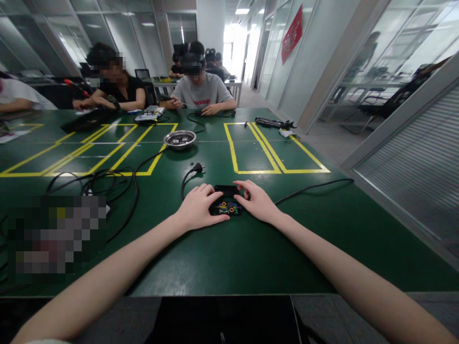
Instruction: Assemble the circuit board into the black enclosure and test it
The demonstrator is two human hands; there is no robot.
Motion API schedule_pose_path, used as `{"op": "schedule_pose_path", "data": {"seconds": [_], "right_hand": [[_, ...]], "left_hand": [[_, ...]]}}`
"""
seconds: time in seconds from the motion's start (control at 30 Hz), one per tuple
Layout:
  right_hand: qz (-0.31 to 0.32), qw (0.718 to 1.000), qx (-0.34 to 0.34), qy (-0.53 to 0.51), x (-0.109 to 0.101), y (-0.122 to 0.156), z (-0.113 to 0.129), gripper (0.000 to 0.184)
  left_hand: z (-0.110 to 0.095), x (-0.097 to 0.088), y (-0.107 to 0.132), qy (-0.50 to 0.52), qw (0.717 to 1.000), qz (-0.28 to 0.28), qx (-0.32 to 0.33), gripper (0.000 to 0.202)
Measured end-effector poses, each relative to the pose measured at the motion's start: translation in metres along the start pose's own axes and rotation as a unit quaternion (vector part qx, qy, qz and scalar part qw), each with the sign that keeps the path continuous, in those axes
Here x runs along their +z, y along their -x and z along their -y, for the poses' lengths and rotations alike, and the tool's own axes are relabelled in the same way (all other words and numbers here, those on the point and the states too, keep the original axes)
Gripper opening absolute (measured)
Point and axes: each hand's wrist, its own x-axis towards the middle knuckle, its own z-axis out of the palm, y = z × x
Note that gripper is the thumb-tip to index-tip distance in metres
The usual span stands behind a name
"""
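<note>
An opened black power adapter case lies on the green table between my hands. Its circuit board, with orange ring-shaped coils and other small parts, faces up in the nearer half. My left hand grips the left side, its thumb and fingers spread around the case. At the right end, the bent fingers and thumb of my right hand hold the edge; the exact contact is partly hidden. A black cord with a plug curves out beyond my left hand. Another black cable runs off to the right.
A steel bowl with metal parts stands farther back. Coiled black cables and a blurred-out item lie at left. A black tool rests at the far right. Yellow tape marks the table. Co-workers sit across it.
</note>
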Motion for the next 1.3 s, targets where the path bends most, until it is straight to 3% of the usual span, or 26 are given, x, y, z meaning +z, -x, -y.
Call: {"op": "schedule_pose_path", "data": {"seconds": [0.3,0.5,0.67,0.83,1.1,1.3], "right_hand": [[-0.004,0.986,0.013,-0.166,-0.002,0.002,-0.002,0.022],[0.006,0.965,0.031,-0.261,-0.003,0.004,0.003,0.034],[0.008,0.975,-0.021,-0.222,-0.003,0.007,0.008,0.027],[-0.030,0.983,-0.058,-0.172,-0.002,0.010,0.009,0.035],[-0.077,0.981,-0.096,-0.150,0.002,0.010,0.006,0.022],[-0.053,0.984,-0.099,-0.139,-0.001,0.010,0.006,0.021]], "left_hand": [[-0.003,0.000,0.003,0.001,1.000,-0.007,0.011,0.054],[-0.002,0.001,0.003,0.011,0.999,-0.047,0.011,0.056],[0.003,0.005,0.004,0.123,0.991,-0.035,-0.040,0.053],[0.007,0.009,0.007,0.224,0.970,-0.041,-0.082,0.066],[0.006,0.005,0.006,0.241,0.970,-0.040,-0.015,0.068],[0.008,0.006,0.007,0.235,0.971,-0.042,0.021,0.069]]}}
